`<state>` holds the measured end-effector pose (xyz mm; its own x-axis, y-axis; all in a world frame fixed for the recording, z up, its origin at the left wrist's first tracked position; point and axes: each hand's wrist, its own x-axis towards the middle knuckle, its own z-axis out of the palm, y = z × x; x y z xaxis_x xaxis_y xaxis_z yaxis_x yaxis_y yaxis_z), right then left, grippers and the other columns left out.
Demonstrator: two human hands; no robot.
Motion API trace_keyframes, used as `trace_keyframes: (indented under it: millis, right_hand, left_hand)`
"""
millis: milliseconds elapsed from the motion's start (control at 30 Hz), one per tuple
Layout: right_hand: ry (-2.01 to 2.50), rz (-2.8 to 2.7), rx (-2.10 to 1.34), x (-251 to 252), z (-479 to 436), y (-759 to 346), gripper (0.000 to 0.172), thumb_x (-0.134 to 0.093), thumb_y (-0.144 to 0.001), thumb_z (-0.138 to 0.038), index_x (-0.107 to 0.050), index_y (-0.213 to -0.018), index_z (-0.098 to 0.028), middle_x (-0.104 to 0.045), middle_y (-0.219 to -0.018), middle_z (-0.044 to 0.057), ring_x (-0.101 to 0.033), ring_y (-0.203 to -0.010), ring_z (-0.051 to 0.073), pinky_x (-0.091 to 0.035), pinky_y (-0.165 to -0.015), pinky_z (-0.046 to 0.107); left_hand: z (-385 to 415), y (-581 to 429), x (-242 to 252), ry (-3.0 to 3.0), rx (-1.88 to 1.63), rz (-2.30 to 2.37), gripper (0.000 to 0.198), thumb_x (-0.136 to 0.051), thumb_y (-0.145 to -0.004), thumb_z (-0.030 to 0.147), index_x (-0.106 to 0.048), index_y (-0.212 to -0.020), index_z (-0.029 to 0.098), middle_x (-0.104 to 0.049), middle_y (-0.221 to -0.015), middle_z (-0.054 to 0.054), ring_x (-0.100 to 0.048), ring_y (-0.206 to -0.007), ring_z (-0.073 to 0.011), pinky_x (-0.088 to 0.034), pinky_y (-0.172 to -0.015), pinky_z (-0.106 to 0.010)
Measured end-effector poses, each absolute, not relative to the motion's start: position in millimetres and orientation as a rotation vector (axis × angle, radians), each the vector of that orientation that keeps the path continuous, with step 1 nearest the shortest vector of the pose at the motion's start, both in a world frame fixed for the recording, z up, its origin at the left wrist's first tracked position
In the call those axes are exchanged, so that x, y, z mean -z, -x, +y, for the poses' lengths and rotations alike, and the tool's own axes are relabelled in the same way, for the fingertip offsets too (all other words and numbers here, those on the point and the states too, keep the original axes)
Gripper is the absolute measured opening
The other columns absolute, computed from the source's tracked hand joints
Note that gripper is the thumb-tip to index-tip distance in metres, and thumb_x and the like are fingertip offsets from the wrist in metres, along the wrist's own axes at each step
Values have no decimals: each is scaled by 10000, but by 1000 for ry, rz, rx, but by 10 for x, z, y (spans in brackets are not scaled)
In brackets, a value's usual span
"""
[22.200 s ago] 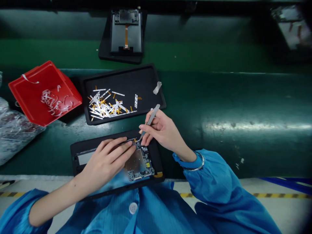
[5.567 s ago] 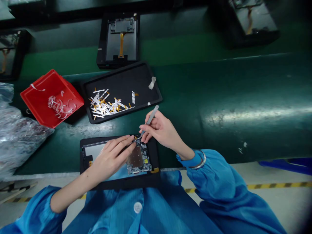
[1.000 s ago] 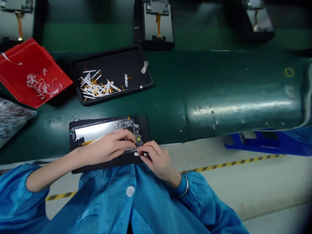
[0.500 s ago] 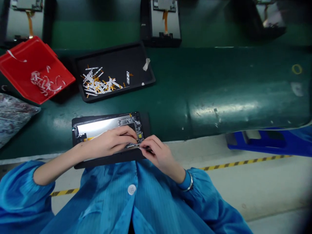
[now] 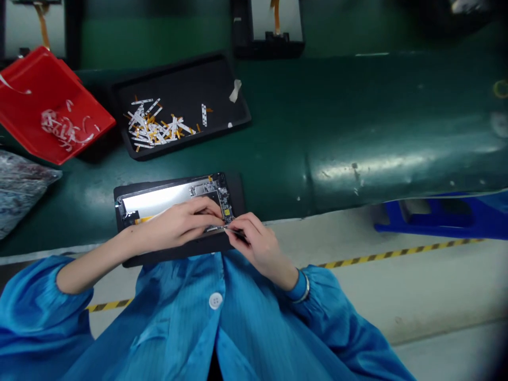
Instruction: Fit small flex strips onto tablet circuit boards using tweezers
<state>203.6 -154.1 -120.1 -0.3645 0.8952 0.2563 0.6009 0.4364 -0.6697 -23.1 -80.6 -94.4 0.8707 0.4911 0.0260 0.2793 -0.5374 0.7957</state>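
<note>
An opened tablet [image 5: 159, 196] lies in a black tray [image 5: 238, 193] at the table's front edge, its metal plate and circuit board [image 5: 224, 198] showing. My left hand [image 5: 184, 225] reaches over it from the left, fingers bent and drawn together at the board's lower edge. Whatever is between those fingertips is too small to make out. At the tablet's lower right corner, my right hand [image 5: 256, 246] pinches a thin dark tool [image 5: 238, 232], its tip close to my left fingertips. An orange flex strip [image 5: 143, 219] shows beside my left wrist.
Behind the tablet, a black tray [image 5: 178, 69] holds a pile of small white strips [image 5: 153, 127]. Left of it are a red bin [image 5: 24, 106] with white scraps and a plastic bag [image 5: 21, 190]. Another opened device [image 5: 278, 24] stands further back; a blue stool [image 5: 428, 217] is at right.
The whole view has shifted, so the table's things sit slightly higher in the picture. Both hands stay at the tablet's lower right corner, with only slight finger movement.
</note>
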Motion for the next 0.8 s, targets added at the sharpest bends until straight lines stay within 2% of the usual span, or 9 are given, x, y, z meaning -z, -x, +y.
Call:
trace_keyframes:
  millis: [167,300,400,600,800]
  right_hand:
    - [1278,-2047,-569,1222,-1551,-2022,63,-536,-966,-196,-581,-927,-176,-661,-889,40,-621,-643,88,-496,-551,191]
    - [1233,-1948,-702,1272,-1499,-2078,48,-592,-941,-214,-566,-925,-177,-628,-891,22,-486,-520,52,-431,-469,194]
    - [1185,-1847,-893,1306,-1467,-2154,143,-688,-884,-249,-570,-942,-191,-600,-894,-7,-395,-481,29,-412,-458,193]
    - [1188,-1748,-1070,1308,-1495,-2228,152,-711,-865,-230,-584,-939,-193,-575,-876,-16,-423,-500,30,-417,-479,204]
    - [1163,-1704,-1088,1279,-1486,-2206,126,-712,-859,-198,-602,-918,-184,-604,-910,9,-457,-547,47,-424,-495,211]
  left_hand:
    - [-802,224,937,-2251,-341,537,302,-406,-998,167,-643,-1184,189,-607,-1191,-114,-590,-1128,-186,-507,-980,-318]
    - [-793,223,923,-2275,-328,534,308,-402,-1004,176,-636,-1204,176,-602,-1187,-123,-593,-1122,-189,-508,-969,-320]
    - [-794,228,915,-2261,-303,543,321,-401,-1003,180,-633,-1225,184,-595,-1203,-123,-590,-1134,-192,-506,-976,-324]
    - [-812,249,942,-2220,-274,550,352,-408,-1008,236,-614,-1293,255,-576,-1272,-116,-579,-1184,-209,-491,-1039,-367]
    - [-802,253,968,-2291,-352,512,326,-444,-1007,234,-633,-1273,227,-617,-1233,-128,-610,-1141,-218,-531,-991,-364]
